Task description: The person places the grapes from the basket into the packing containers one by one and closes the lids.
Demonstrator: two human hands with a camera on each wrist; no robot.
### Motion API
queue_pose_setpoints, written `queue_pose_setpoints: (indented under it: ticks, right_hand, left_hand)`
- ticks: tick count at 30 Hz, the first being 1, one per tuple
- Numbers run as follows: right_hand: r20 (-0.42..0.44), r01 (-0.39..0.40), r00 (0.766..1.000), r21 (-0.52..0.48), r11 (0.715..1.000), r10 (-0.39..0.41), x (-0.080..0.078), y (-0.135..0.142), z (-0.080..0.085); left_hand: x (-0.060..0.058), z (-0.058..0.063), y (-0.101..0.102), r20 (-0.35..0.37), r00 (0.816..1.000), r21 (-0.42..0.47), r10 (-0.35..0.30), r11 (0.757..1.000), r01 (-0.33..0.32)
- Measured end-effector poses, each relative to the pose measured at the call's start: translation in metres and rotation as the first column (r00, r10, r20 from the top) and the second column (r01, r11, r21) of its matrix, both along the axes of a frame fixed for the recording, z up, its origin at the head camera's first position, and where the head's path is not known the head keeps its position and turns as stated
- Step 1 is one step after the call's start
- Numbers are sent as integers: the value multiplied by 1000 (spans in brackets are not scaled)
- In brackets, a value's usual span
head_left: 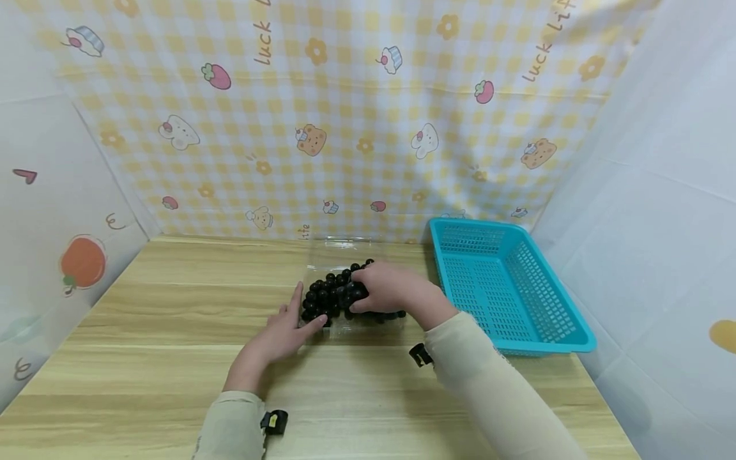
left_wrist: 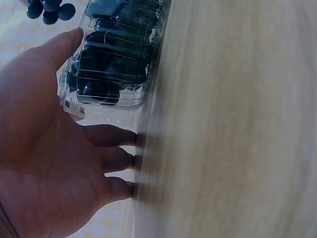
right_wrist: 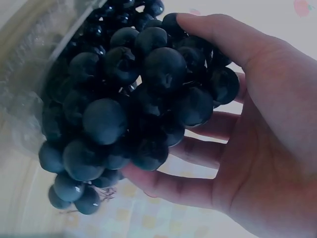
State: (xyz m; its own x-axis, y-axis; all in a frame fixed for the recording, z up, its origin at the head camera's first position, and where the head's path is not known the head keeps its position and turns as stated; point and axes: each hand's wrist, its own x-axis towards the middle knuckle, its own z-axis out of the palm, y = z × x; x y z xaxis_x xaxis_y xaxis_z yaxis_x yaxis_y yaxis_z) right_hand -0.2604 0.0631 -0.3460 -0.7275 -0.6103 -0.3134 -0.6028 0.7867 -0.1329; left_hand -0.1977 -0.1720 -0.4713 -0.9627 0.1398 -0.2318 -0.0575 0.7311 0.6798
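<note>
While the right hand (head_left: 391,287) curls round the grapes (right_wrist: 165,69) and the left hand (head_left: 282,333), fingers straight, touches the box (left_wrist: 130,99), squeezing too tightly could split some.

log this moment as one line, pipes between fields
right hand: grips dark grapes | left hand: touches clear plastic box with grapes inside | blue basket: on table, right of box

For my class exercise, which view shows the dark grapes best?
Right wrist: the dark grapes look large and distinct. Head shows them small, partly behind the right hand; left wrist, mostly through a clear container.
</note>
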Motion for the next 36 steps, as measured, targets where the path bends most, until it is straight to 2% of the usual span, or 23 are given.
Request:
queue_pose_setpoints:
  ticks: [10, 14, 27, 36]
  right_hand:
    - [-107, -14, 994, 23, 1000, 16, 7, -9, -11]
    - [-149, -27, 988, 62, 998, 36, 9, -14, -14]
    - [-272, -109, 953, 99, 989, 132, 15, -32, -29]
    - [-350, -57, 934, 63, 996, 76, 16, -32, -53]
  left_hand:
    - [0, 0, 0, 5, 1000, -8, -7, 1000, 7]
    - [-1, -1, -1, 10, 1000, -12, -5, 1000, 5]
    - [1, 1, -2, -1, 1000, -10, -10, 1000, 10]
    - [1, 0, -3, -12, 1000, -18, -17, 1000, 17]
